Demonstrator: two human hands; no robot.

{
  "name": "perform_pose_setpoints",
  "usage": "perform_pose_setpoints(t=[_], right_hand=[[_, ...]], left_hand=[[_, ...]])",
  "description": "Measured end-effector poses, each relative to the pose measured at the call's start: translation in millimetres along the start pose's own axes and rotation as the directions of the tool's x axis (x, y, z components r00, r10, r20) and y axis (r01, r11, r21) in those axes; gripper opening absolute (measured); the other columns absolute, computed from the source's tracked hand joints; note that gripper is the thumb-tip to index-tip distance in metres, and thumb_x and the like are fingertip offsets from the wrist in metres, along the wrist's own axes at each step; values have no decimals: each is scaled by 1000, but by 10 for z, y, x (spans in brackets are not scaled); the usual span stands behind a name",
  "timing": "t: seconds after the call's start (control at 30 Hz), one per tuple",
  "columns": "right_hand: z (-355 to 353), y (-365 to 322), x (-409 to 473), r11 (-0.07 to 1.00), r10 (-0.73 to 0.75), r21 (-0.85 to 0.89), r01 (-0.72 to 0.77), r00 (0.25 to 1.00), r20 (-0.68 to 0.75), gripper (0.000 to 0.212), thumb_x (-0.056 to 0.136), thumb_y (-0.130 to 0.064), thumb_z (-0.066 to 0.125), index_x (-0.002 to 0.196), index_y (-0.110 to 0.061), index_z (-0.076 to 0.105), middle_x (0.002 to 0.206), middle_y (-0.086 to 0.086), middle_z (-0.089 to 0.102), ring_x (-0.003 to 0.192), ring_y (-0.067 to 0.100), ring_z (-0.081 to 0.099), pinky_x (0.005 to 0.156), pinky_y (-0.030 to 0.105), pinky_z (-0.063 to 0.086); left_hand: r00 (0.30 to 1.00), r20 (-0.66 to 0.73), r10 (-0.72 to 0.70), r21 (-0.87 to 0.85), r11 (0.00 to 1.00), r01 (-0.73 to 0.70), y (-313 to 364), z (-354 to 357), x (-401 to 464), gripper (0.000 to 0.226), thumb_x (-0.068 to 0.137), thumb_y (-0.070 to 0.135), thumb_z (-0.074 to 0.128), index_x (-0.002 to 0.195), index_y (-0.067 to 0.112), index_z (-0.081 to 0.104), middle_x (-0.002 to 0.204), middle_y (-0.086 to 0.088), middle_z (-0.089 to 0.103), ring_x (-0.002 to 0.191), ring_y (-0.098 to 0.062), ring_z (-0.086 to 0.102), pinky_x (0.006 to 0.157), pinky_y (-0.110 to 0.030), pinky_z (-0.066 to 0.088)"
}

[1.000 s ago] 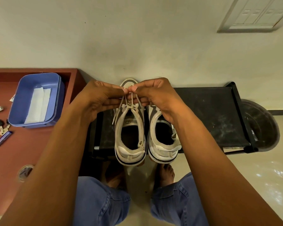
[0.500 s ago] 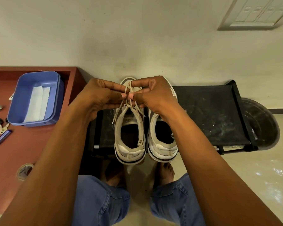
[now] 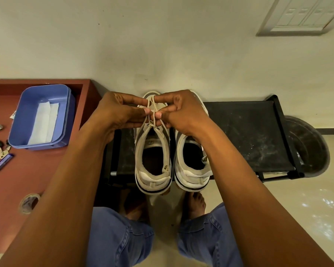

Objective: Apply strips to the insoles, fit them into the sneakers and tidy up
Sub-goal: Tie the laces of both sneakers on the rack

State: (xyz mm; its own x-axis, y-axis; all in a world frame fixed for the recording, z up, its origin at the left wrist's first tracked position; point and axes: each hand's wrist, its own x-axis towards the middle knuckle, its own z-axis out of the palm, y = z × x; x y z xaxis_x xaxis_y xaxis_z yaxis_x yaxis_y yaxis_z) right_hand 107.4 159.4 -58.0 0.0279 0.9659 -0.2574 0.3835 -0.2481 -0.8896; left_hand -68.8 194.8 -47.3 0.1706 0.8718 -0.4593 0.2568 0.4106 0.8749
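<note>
- Laces point(image 3: 151, 112) of left sneaker point(image 3: 152, 157) pinched by left hand point(image 3: 120, 114) at 9 o'clock, right hand point(image 3: 181, 112) at 3
- Keep both loops taut, pull evenly outward to seat the knot

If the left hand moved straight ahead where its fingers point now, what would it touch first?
Probably the right hand: the left hand points across at it, fingertips almost meeting around the laces. Depth is uncertain.

Black stand point(image 3: 249, 132) bearing two sneakers point(image 3: 152, 166), red table point(image 3: 14, 182) bearing blue tray point(image 3: 66, 116)
</note>
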Motion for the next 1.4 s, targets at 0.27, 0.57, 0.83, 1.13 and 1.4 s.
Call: perform_pose_setpoints(t=[0.27, 0.57, 0.83, 1.13, 1.4], right_hand=[[11, -33, -41, 992, -5, -130, 3, 1000, -14, 51, 77, -13, 87, 122, -29, 72, 79, -12, 77, 85, -3, 72, 78, 14, 47], [72, -47, -74, 974, -84, -211, 81, 996, -9, 58, 74, -18, 90, 128, -24, 68, 82, -4, 79, 89, 4, 74, 96, 29, 51], [124, -8, -68, 945, -188, -273, 182, 982, 5, 60, 75, -12, 87, 131, -17, 66, 80, -3, 79, 83, 5, 75, 99, 37, 54], [99, 25, 32, 990, -126, -78, 118, 987, -101, 18, 95, -23, 68, 111, -21, 77, 90, -6, 76, 85, 8, 71, 82, 29, 57], [234, 92, 68, 976, 85, 216, -33, 968, -238, 10, 79, -16, 83, 73, -22, 78, 70, -1, 77, 76, 18, 76, 80, 50, 62]], left_hand=[[1000, 11, -10, 39, 999, 10, 13, 0, -13, 32, 80, 2, 79, 111, 9, 76, 88, -8, 80, 79, -18, 79, 61, -22, 61], [999, 37, 14, 101, 995, -18, 38, 7, -35, 36, 78, 3, 82, 113, 8, 74, 85, -8, 80, 76, -18, 79, 59, -20, 60], [999, 7, 54, 137, 989, -55, 30, 18, -18, 34, 75, 10, 85, 108, 8, 76, 88, -8, 80, 74, -16, 78, 59, -18, 59], [997, 13, 75, 160, 984, -76, 34, 2, -8, 31, 75, 6, 86, 105, 7, 78, 89, -8, 80, 77, -15, 78, 62, -17, 58], [992, 44, 120, 283, 950, -128, 48, 51, -8, 21, 78, 7, 85, 96, 17, 81, 84, -3, 80, 77, -13, 77, 62, -14, 57]])
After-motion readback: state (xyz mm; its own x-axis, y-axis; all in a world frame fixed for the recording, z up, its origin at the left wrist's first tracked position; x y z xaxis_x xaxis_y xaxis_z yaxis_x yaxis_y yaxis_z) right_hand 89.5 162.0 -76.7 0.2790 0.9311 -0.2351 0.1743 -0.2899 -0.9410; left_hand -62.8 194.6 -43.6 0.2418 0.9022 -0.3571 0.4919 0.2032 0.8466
